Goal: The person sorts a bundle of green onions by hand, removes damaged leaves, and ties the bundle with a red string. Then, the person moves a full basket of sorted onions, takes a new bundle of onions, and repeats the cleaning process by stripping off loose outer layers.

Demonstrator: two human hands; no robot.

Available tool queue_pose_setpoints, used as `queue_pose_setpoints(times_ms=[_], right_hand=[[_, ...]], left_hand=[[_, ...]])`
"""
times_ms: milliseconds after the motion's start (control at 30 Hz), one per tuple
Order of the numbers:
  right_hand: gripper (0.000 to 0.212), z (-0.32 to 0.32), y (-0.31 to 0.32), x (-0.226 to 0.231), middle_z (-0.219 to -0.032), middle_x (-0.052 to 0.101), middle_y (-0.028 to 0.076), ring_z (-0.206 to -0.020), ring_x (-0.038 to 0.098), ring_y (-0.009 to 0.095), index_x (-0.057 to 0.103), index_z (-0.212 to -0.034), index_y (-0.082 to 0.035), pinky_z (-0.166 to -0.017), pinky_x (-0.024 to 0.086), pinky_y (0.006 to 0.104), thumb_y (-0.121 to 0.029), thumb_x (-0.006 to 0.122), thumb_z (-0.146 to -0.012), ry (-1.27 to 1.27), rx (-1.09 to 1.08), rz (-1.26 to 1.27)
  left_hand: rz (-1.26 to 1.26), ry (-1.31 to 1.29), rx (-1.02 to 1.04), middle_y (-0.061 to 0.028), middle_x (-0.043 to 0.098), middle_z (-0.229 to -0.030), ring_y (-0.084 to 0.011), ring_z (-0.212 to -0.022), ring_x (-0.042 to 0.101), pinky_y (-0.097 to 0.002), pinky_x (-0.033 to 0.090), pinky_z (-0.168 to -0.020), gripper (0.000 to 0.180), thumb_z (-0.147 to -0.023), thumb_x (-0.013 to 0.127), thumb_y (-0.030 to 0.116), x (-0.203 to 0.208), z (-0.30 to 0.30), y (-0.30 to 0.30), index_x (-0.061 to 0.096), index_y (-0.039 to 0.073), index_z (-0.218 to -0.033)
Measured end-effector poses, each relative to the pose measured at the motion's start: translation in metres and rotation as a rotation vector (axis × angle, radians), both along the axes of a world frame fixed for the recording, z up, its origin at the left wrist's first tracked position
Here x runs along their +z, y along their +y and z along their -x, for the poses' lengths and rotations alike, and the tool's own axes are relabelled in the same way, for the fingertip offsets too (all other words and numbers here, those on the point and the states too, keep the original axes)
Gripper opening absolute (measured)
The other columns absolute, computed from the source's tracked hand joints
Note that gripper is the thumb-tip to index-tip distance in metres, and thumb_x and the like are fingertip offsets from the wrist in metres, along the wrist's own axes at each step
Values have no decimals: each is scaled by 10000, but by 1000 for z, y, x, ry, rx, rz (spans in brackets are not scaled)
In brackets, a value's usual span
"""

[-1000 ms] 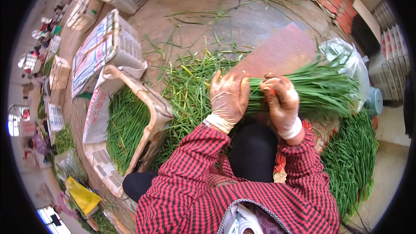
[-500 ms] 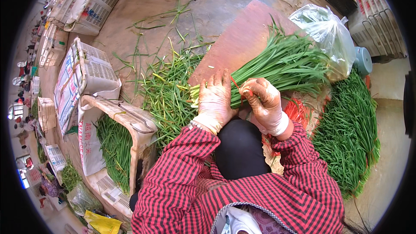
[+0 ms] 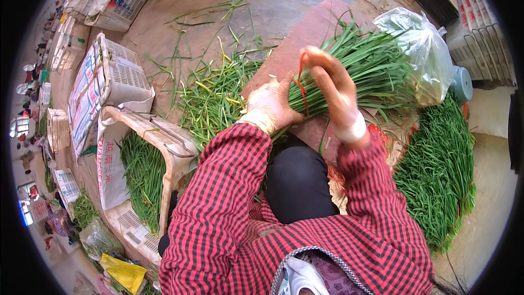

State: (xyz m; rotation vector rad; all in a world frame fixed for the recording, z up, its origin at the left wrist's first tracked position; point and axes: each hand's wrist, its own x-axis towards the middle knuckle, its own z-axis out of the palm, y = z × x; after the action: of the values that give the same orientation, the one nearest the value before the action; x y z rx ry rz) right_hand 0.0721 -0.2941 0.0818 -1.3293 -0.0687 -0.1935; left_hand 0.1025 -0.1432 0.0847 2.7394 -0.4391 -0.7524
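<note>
A bunch of garlic chives [image 3: 363, 68] lies at a slant on a reddish-brown board [image 3: 281, 49], its leaves toward the far right. My left hand [image 3: 268, 102], in a thin, stained glove, grips the bunch near its pale stem ends, thumb toward me. A thin red tie [image 3: 304, 90] runs across the stems just right of that hand. Above the bunch, my right hand [image 3: 334, 88] is raised with its fingertips pinched on the tie's upper end. Motion blurs this hand slightly, and its palm side is hidden.
Loose chive trimmings [image 3: 210, 95] are heaped left of the board. A large pile of chives [image 3: 436, 169] lies at right, below a clear plastic bag [image 3: 417, 49] and a blue round container [image 3: 461, 83]. Red ties [image 3: 376, 134] lie near my knee [image 3: 300, 183]. Plastic crates [image 3: 126, 68] stand at left.
My right hand has risen away from me, drawing the red tie upward. My left hand stays on the stems, its thumb now spread toward the tie.
</note>
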Motion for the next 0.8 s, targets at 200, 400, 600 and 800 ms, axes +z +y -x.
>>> queue_pose_setpoints(times_ms=[200,400,600,800], right_hand=[[347,99,-46,-66,-895,688,66,-702,611,94,541,-1231,-29,-594,465,196,-281,608,-1001,831,411,-292],[690,73,-14,-32,-1272,617,157,-1219,561,282,454,-1405,-12,-1045,425,368,-332,755,-873,420,142,506],[1021,74,-20,2,-1530,369,102,-1363,398,257,192,-1566,-61,-1120,333,400,-288,837,-808,-222,-49,279],[774,79,-40,-53,-1389,482,105,-1241,480,234,337,-1459,-46,-1040,389,372,-266,771,-858,-13,19,430]], left_hand=[[107,98,0,-244,621,-1227,-394,-1148,607,-463,486,-971,980,-584,778,582,-3,-10,5,501,102,-1393],[1028,534,352,-98,685,-1153,-179,-1044,635,-332,479,-972,713,-667,868,193,-17,11,19,566,13,-1287],[1594,170,126,-98,544,-1374,-207,-1231,535,-355,431,-1074,1005,-646,866,41,54,30,5,332,43,-1498],[1642,77,171,-122,614,-1192,-241,-1105,586,-372,467,-974,815,-645,845,171,9,38,1,453,76,-1353]])
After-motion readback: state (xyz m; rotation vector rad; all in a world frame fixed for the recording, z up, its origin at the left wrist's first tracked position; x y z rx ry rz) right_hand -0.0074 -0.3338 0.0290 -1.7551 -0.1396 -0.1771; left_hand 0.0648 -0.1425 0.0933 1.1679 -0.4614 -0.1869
